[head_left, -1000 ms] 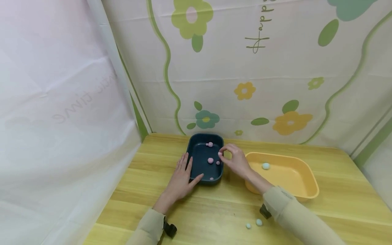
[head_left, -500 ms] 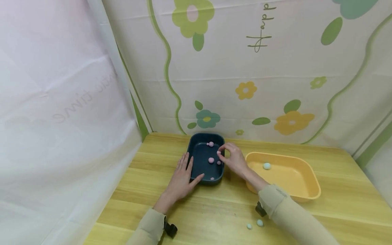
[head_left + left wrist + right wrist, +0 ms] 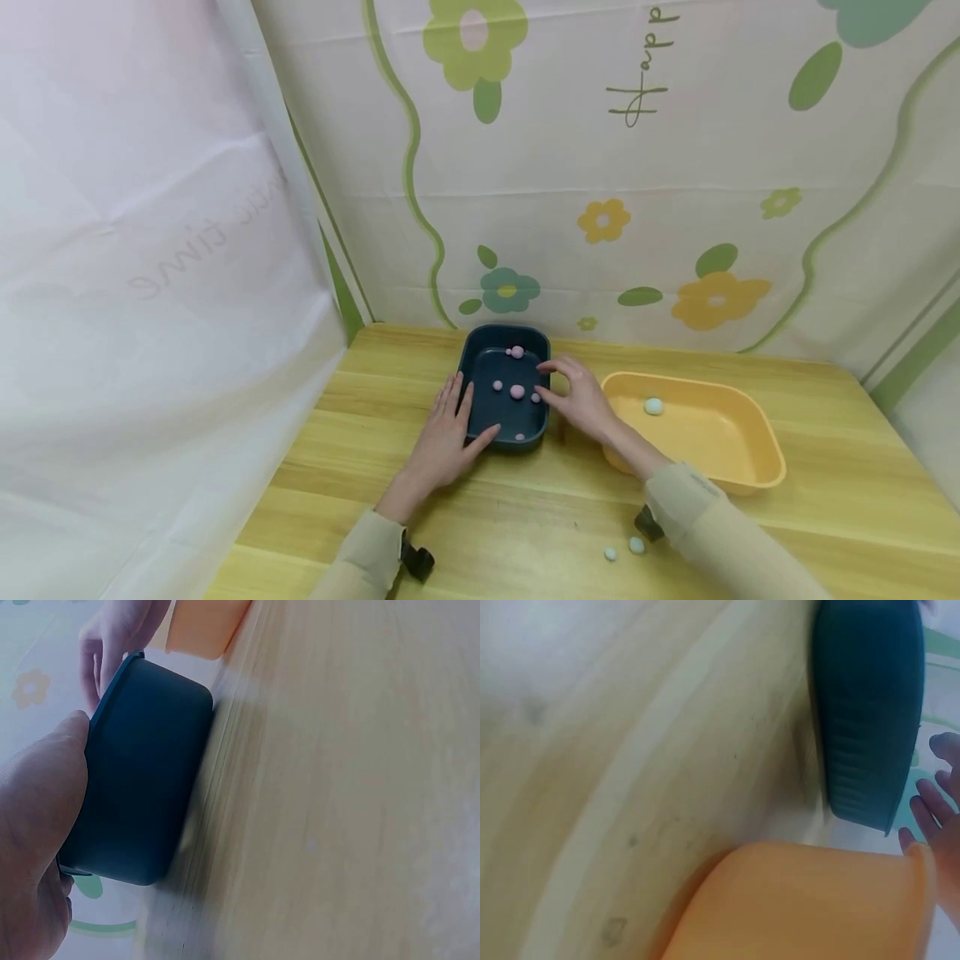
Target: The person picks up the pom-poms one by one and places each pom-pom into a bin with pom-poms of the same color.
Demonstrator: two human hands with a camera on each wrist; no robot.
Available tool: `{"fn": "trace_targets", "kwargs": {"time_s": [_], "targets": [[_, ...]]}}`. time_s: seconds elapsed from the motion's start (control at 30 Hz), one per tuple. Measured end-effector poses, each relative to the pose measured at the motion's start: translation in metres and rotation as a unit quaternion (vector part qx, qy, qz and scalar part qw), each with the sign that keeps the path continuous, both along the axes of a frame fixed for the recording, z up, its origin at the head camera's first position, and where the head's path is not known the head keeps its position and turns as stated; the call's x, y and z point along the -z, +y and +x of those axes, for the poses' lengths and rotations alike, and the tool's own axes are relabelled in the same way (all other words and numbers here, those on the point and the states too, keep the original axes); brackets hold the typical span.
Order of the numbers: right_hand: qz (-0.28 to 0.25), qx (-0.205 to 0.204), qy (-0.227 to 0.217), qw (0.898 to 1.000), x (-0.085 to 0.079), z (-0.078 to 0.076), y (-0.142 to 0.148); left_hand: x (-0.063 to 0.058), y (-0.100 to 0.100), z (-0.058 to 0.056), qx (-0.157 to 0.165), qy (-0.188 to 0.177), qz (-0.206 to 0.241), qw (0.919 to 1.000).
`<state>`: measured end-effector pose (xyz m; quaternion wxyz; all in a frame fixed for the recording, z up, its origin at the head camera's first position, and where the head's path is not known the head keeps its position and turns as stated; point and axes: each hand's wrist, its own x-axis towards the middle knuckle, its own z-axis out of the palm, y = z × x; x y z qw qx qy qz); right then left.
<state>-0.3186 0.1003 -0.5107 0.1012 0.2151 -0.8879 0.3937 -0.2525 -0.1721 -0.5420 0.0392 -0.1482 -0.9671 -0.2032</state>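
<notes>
A dark blue tray [image 3: 491, 421] holds several pink balls of different sizes, among them a larger pink ball [image 3: 517, 392] with a small pink ball [image 3: 497, 386] to its left. My left hand [image 3: 438, 442] rests on the tray's near left corner, fingers straight along the left rim and thumb at the near rim. Over the right rim, my right hand [image 3: 581, 400] has thumb and forefinger spread apart, with nothing between them. Another small pink ball [image 3: 536, 398] lies close to the right thumb. In the right wrist view the right fingers [image 3: 930, 801] are apart beside the tray.
A yellow tray [image 3: 720, 433] with a pale green ball [image 3: 653, 407] stands right of the dark one, under my right forearm. Two pale green balls, a larger ball [image 3: 637, 545] and a smaller ball [image 3: 611, 554], lie on the wooden table [image 3: 480, 533]. A printed curtain [image 3: 555, 167] hangs behind.
My right hand has let go of the small pink ball it pinched; its fingers have spread. A small pink ball now lies left of the larger one. The left hand has stayed put.
</notes>
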Motion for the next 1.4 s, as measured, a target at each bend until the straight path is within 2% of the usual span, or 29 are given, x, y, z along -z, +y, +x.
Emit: {"fn": "trace_targets", "kwargs": {"time_s": [0.3,0.47,0.63,0.73,0.97,1.1,1.3,1.4], "targets": [[-0.025,-0.009,-0.031,0.999,-0.006,0.035,0.018,-0.001,0.0,0.001,0.0,0.004,0.003,1.0],[0.005,-0.003,-0.014,1.0,-0.007,0.054,0.04,-0.001,0.0,0.001,0.002,0.001,0.003,1.0],[0.044,0.009,-0.026,0.999,-0.006,0.071,0.071,-0.001,0.0,0.0,0.001,-0.001,0.008,1.0],[0.066,0.014,-0.018,0.998,-0.004,0.078,0.092,-0.001,0.001,0.0,0.001,0.001,0.009,1.0],[0.139,0.035,0.032,0.989,0.006,0.093,0.133,-0.001,0.0,0.001,-0.004,-0.004,0.009,0.9999],[0.164,0.047,0.037,0.985,0.014,0.1,0.156,-0.001,0.0,0.001,-0.003,-0.004,0.007,1.0],[0.169,0.066,0.016,0.983,0.019,0.105,0.188,-0.001,0.0,0.002,-0.001,-0.001,0.006,1.0],[0.173,0.076,0.024,0.982,0.021,0.105,0.202,-0.001,0.001,0.001,-0.001,0.001,0.008,1.0]]}}
